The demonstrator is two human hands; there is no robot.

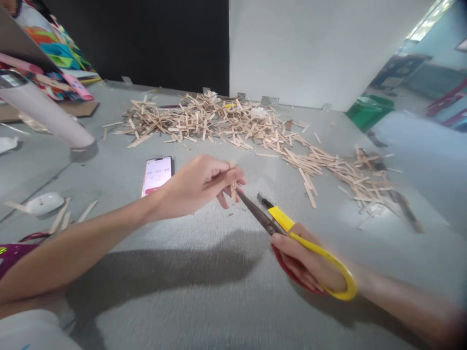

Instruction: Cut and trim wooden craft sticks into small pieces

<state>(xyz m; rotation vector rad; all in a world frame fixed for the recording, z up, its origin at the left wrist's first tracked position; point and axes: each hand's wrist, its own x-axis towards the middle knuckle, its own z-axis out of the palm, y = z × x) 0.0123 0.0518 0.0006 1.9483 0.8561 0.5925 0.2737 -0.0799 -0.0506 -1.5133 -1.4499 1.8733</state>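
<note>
My left hand (pixel 211 182) pinches a small piece of wooden stick (pixel 233 193) between thumb and fingers, above the grey table. My right hand (pixel 310 255) is closed round the yellow and red handles of a pair of scissors (pixel 260 215). The blades point up and left and look nearly together, their tips right at the lower part of the stick; whether they touch it I cannot tell. A yellow box cutter (pixel 280 218) shows just beyond the scissors, its rear end hidden by my right hand.
A long heap of wooden sticks (pixel 204 119) spreads along the back and right. Left of my left hand lies a phone (pixel 157 171) showing a timer. Farther left are a pale bottle (pixel 47 112) and a white mouse (pixel 44 203). A green bin (pixel 370 112) stands back right.
</note>
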